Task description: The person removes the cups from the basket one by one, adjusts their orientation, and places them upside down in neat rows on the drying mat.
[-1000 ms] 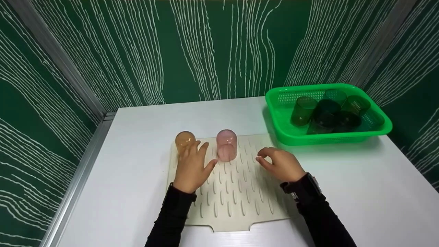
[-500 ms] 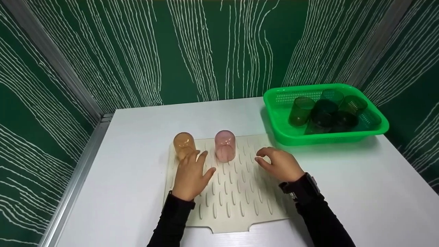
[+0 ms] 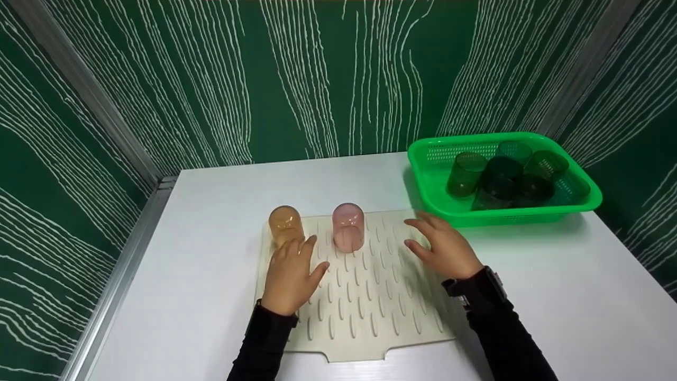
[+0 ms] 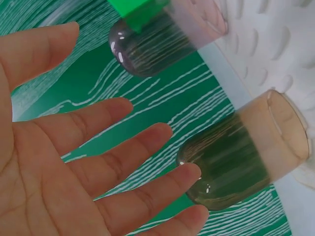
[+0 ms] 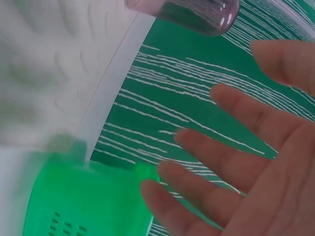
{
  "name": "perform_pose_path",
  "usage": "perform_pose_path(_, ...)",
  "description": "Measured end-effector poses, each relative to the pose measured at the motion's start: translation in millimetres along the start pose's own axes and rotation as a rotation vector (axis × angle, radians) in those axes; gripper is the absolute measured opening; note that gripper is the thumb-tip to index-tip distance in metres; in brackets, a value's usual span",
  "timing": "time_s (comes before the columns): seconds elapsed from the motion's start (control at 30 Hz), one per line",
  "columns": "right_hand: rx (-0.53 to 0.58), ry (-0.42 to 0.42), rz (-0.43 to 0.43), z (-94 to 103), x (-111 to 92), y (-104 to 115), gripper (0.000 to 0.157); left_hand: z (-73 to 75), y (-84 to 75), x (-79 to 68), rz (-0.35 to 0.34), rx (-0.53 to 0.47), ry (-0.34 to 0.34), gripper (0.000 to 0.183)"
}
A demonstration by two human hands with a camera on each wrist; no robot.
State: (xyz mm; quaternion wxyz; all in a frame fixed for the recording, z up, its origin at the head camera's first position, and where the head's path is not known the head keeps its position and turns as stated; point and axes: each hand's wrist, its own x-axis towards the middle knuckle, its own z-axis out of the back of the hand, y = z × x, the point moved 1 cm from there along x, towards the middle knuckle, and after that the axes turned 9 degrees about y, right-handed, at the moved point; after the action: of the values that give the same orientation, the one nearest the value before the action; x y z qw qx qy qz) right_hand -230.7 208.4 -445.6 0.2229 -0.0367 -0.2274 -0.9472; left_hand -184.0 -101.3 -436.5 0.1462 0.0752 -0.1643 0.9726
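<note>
**Green walls [image 3: 195, 79] enclose a white desk [image 3: 222, 190]**

Pale wavy lines cover the walls, and metal framing [image 3: 103, 106] runs along the corners, cut off by the edge of the head view. On the desk we see a cream mat [image 3: 365, 338] with raised ridges; 2 forearms in black sleeves [image 3: 256, 357] reach in from the near side.

The amber cup [image 3: 285, 219] stands upside down near the mat's far left corner. The pink cup [image 3: 348, 227] stands the same way to its right, with a gap between the 2.

The left-hand grip [image 3: 290, 280] is spread, thumb away from the fingers, and holds nothing. Its fingertips hide the amber cup's lower front in the head view, and we cannot tell whether they touch it.

The right-hand grip [image 3: 444, 251] is also spread, fingers slightly bent, holding nothing. It hides the mat's corner nearest the green basket [image 3: 529, 212]. Inside, dark cups [image 3: 465, 174] overlap too much for us to count surely.

In the right wrist view the basket is blurred and cut off below, the pink cup cut off above. In the left wrist view a green patch [image 4: 140, 12] covers part of the pink cup; we cannot make out what it is.
</note>
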Motion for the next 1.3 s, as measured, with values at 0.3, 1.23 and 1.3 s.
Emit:
perform_pose_path(0.3,-0.1,0.038,-0.085,34.4,7,-25,0.079,2.9,-2.5,-1.6,-0.01,0.02,-0.01,0.055)
perform_pose_path(1.23,-0.305,0.059,-0.419,69.6,33,-111,0.043,-2.3,-6.6,-2.0,-0.037,0.02,-0.004,0.052)
perform_pose_path(1.3,-0.284,0.114,-0.427,71.4,35,-112,0.037,-2.5,-6.2,-2.1,-0.035,0.02,-0.004,0.052)
